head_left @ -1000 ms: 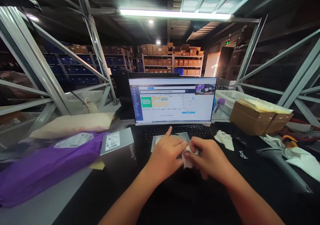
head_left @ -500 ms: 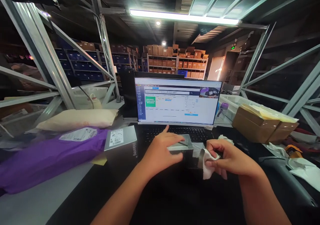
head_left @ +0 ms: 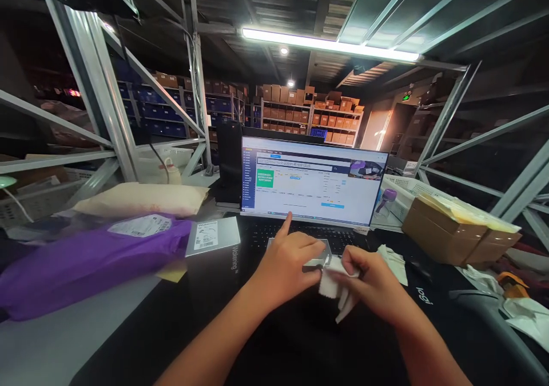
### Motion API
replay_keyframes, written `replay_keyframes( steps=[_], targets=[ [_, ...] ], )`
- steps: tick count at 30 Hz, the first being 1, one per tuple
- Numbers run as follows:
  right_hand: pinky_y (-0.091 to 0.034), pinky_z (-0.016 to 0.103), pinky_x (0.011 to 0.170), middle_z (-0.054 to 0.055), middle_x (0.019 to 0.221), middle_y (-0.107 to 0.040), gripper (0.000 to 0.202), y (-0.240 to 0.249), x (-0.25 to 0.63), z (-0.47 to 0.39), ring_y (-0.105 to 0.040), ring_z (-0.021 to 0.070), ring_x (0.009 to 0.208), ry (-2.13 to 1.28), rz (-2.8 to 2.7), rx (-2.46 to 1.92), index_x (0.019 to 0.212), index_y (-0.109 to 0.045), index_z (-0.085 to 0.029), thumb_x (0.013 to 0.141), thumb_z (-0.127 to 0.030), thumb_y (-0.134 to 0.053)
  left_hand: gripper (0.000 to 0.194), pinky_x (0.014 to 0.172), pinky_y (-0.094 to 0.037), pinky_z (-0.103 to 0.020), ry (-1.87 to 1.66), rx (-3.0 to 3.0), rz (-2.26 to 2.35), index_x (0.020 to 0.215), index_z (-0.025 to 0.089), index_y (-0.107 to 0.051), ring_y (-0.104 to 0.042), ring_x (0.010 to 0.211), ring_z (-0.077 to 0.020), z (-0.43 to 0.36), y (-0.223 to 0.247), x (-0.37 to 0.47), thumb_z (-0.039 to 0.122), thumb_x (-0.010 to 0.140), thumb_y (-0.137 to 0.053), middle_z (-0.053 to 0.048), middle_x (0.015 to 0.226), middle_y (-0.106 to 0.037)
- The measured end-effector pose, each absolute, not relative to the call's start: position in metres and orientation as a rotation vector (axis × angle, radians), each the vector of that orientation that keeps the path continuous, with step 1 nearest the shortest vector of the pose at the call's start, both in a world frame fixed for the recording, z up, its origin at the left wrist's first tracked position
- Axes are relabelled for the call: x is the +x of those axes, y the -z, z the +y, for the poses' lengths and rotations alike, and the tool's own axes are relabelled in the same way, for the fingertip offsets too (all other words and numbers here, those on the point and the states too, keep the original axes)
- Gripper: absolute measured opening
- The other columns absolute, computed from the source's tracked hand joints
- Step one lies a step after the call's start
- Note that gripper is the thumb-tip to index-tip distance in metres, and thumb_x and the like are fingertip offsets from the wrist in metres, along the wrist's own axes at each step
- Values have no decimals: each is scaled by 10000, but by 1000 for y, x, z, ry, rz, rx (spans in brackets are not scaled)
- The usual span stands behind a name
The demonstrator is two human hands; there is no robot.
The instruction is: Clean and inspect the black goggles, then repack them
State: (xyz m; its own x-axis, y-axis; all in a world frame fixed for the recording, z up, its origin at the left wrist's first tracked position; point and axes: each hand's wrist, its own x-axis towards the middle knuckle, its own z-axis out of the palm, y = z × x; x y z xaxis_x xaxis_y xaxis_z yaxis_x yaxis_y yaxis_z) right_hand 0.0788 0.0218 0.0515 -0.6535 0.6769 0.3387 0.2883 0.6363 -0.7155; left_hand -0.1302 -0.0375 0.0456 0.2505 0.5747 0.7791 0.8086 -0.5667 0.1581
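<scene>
My left hand (head_left: 290, 265) grips a small, shiny, grey-silver box (head_left: 321, 251), thumb at the near side and fingers over the top, with the index finger stretched up toward the monitor. Much of the box is hidden behind that hand. Pinched in my right hand (head_left: 368, 278) is a white cloth (head_left: 331, 283), pressed close to the box's right side and hanging down in folds. Left of my hands stands a grey carton (head_left: 218, 234) with a white label on top.
Behind my hands are a black keyboard (head_left: 257, 233) and a lit monitor (head_left: 300, 186). A purple parcel (head_left: 94, 260) and a cream parcel (head_left: 141, 198) lie left. On the right are a brown cardboard box (head_left: 454, 231), crumpled white cloth (head_left: 393, 263) and a purple-capped bottle (head_left: 388, 197).
My right hand has brought the white cloth left against the box. My left hand stays around the box. The whole view has shifted slightly.
</scene>
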Motion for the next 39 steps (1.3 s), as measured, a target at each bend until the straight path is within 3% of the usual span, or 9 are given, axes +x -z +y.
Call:
replay_keyframes(
  steps=[4,7,9,13,18,23,25,32,39],
  targets=[
    [-455,208,397,-34,691,-633,284,-59,100,27,-663,158,498,-1390,-2281,-791,743,-404,-223,838,-288,-663,399,1238,-2,-604,1262,-2326,-1358,1072,227,-707,-689,939,-171,-39,-51,-137,87,702,-654,1,1029,-740],
    [-445,196,356,-13,662,-669,325,-59,107,27,-693,194,479,-1431,-2265,-850,743,-408,-221,827,-336,-700,425,1232,-17,-624,1264,-2355,-1414,1101,234,-694,-686,992,-187,-39,-50,-134,80,707,-653,-4,1056,-738],
    [-430,188,352,-29,577,-639,329,-58,108,28,-684,195,446,-1340,-2232,-859,750,-411,-222,851,-370,-688,553,1222,-97,-645,1276,-2285,-1469,1228,241,-635,-640,1136,-234,-38,-46,-129,68,704,-669,-51,1208,-687],
    [-404,192,348,-50,503,-577,369,-59,108,33,-614,156,373,-1067,-2021,-844,738,-417,-226,857,-444,-689,856,1133,-366,-615,1392,-1942,-1602,1465,240,-385,-394,1398,-347,-39,-40,-118,85,694,-724,-159,1485,-419],
    [-425,208,387,-25,595,-614,381,-58,95,34,-583,139,442,-1002,-1702,-734,749,-431,-235,816,-468,-724,407,999,-516,-477,1620,-1816,-1674,1174,217,-538,-591,1127,-259,-48,-40,-105,101,786,-582,-90,1162,-600],
    [-399,203,480,-37,590,-538,272,-44,72,27,-488,109,514,-785,-1835,-634,683,-478,-213,823,-309,-691,859,1038,-481,-524,1621,-2041,-1835,1410,205,-309,-529,1244,-319,-52,-30,-88,298,681,-754,-139,1348,-518],
    [-382,207,504,-39,585,-525,238,-39,68,26,-476,110,536,-657,-1910,-620,646,-490,-206,792,-220,-677,945,1067,-452,-533,1601,-2049,-1859,1433,211,-261,-500,1278,-326,-49,-26,-87,303,647,-776,-137,1379,-496],
    [-336,202,507,-52,578,-525,214,-30,62,19,-456,100,528,-554,-2081,-547,645,-485,-203,813,-147,-605,842,1029,-462,-505,1561,-2016,-1898,1350,232,-315,-531,1192,-301,-43,-25,-93,158,604,-698,-104,1294,-510],
    [-320,200,536,-65,588,-512,186,-28,63,13,-444,87,542,-548,-2218,-513,674,-497,-196,722,-19,-529,798,932,-515,-483,1525,-2090,-1865,1318,230,-323,-561,1150,-306,-41,-21,-92,169,621,-706,-122,1283,-490]
  ],
)
